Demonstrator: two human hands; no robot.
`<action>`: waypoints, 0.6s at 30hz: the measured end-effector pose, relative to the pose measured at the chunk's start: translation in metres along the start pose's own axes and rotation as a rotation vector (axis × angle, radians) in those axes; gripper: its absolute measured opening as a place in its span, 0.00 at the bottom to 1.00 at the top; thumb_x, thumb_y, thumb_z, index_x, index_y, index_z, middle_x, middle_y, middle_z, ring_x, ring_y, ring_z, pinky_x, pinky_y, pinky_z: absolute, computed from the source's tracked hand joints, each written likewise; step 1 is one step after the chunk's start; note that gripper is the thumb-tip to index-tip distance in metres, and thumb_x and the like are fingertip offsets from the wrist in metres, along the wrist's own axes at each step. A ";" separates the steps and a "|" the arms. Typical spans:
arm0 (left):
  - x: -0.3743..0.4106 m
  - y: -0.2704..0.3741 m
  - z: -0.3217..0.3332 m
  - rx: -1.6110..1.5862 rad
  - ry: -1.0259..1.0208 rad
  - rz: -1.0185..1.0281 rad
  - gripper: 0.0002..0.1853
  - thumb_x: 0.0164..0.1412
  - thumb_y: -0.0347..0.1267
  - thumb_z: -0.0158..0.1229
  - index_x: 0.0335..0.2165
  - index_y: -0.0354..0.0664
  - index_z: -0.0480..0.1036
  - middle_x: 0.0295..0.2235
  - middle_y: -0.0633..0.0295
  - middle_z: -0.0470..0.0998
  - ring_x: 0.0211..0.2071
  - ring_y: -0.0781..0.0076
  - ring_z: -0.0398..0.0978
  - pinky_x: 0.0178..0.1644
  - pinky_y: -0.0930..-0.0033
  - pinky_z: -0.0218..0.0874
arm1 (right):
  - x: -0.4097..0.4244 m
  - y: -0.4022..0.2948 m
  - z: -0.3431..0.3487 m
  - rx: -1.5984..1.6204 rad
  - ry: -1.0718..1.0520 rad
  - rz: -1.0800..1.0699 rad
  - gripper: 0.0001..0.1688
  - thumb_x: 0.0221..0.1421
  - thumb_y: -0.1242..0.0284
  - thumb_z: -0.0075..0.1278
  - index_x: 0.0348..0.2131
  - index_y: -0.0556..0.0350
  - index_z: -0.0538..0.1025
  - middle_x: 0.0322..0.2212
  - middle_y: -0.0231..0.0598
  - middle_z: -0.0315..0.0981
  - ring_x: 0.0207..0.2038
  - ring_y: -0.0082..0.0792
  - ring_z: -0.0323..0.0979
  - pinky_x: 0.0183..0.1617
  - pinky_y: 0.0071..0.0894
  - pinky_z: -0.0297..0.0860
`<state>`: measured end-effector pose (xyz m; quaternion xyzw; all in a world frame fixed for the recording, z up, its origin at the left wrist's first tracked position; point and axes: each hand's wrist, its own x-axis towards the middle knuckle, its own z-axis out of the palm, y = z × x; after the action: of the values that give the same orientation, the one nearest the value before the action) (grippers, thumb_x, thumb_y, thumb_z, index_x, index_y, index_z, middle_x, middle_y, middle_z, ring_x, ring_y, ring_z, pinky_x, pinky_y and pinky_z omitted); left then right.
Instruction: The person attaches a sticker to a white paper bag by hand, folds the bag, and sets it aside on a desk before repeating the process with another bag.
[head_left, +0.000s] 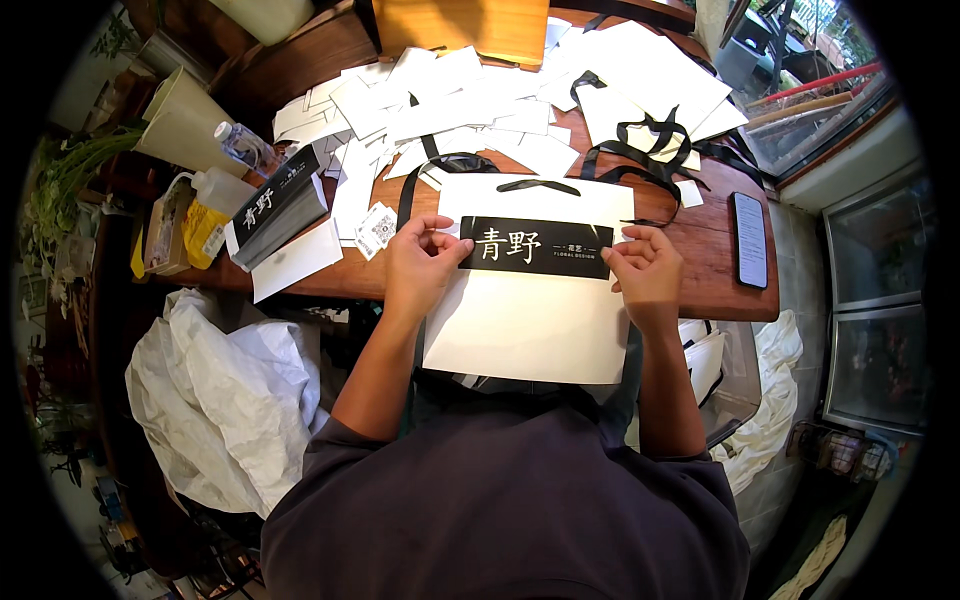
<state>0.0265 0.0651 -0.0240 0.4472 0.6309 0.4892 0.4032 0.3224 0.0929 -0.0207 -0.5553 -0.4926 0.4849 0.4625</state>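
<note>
A white paper bag (525, 322) with a black ribbon handle (538, 187) lies over the table's front edge before me. Across its upper part is a black label (544, 262) bearing white writing. My left hand (427, 259) pinches the label's left end between thumb and fingers. At the right end, my right hand (646, 262) grips it the same way, fingers curled. Whether the label is stuck down along its middle, I cannot tell. More black labels (277, 191) rest in a stack at the table's left, over a white sheet (296, 259).
White paper pieces (450, 97) cover the back of the wooden table (720, 289). Black ribbons (652, 150) lie at right, near a phone (750, 240). A plastic bottle (244, 146) and a cream bucket (180, 124) stand at left. Below right, a clear bin (739, 375) holds bags.
</note>
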 end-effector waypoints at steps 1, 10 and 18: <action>0.001 -0.002 0.000 0.006 -0.002 0.002 0.18 0.55 0.22 0.70 0.43 0.31 0.72 0.25 0.67 0.79 0.25 0.86 0.71 0.30 0.82 0.62 | -0.001 -0.002 0.000 -0.004 0.001 0.006 0.20 0.56 0.82 0.61 0.47 0.68 0.72 0.31 0.42 0.77 0.28 0.22 0.75 0.24 0.18 0.69; 0.001 -0.006 0.001 0.034 -0.002 0.010 0.19 0.56 0.22 0.70 0.44 0.31 0.72 0.26 0.65 0.79 0.26 0.85 0.72 0.31 0.83 0.62 | 0.000 0.000 0.001 -0.038 0.017 -0.006 0.21 0.56 0.81 0.62 0.47 0.70 0.72 0.31 0.43 0.79 0.27 0.22 0.76 0.24 0.18 0.69; 0.000 -0.004 0.003 0.066 -0.001 0.014 0.19 0.56 0.22 0.70 0.44 0.31 0.71 0.27 0.64 0.80 0.26 0.85 0.72 0.31 0.82 0.62 | -0.001 -0.001 0.001 -0.039 0.033 0.000 0.21 0.55 0.81 0.62 0.46 0.69 0.72 0.31 0.44 0.80 0.27 0.23 0.76 0.24 0.19 0.71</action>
<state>0.0283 0.0656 -0.0289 0.4649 0.6436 0.4707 0.3849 0.3217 0.0922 -0.0198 -0.5722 -0.4943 0.4658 0.4596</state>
